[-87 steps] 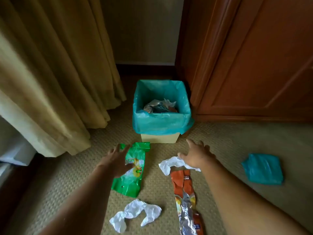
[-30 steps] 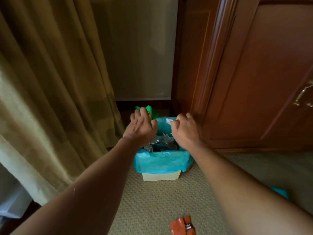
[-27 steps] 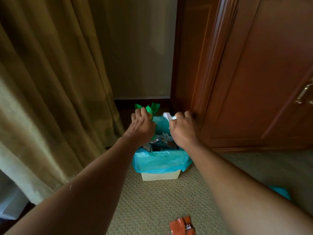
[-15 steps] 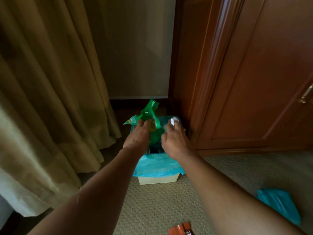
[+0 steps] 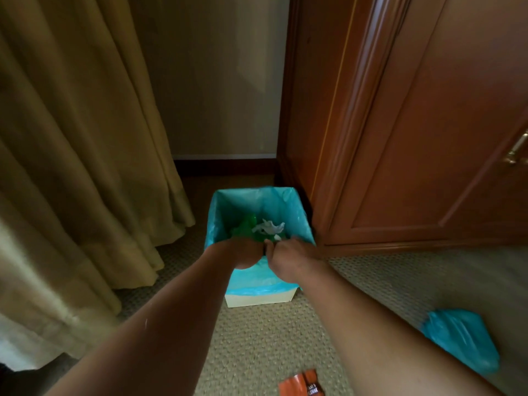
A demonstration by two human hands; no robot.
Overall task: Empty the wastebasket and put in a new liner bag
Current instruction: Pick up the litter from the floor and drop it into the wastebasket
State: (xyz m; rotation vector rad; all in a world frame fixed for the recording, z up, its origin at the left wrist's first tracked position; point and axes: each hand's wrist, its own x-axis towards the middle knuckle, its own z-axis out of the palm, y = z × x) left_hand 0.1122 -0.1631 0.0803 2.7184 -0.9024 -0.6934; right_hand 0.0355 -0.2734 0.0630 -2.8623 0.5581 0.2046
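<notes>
The cream square wastebasket [image 5: 257, 300] stands on the carpet with a teal liner bag [image 5: 257, 200] folded over its rim. Inside it lie a green wrapper [image 5: 245, 227] and a crumpled white paper [image 5: 270, 225]. My left hand [image 5: 243, 251] and my right hand [image 5: 288, 257] are side by side at the front rim, with the fingers dipping down into the opening. Neither hand holds the rubbish. A folded teal bag [image 5: 463, 338] lies on the carpet to the right.
An orange wrapper [image 5: 303, 384] lies on the carpet near the bottom edge. A heavy beige curtain [image 5: 71, 167] hangs at the left. A wooden cabinet [image 5: 414, 138] with a brass handle [image 5: 517, 150] stands close on the basket's right.
Both hands came down from above the basket to its front rim. They let go of the green wrapper and the white paper, which now lie inside.
</notes>
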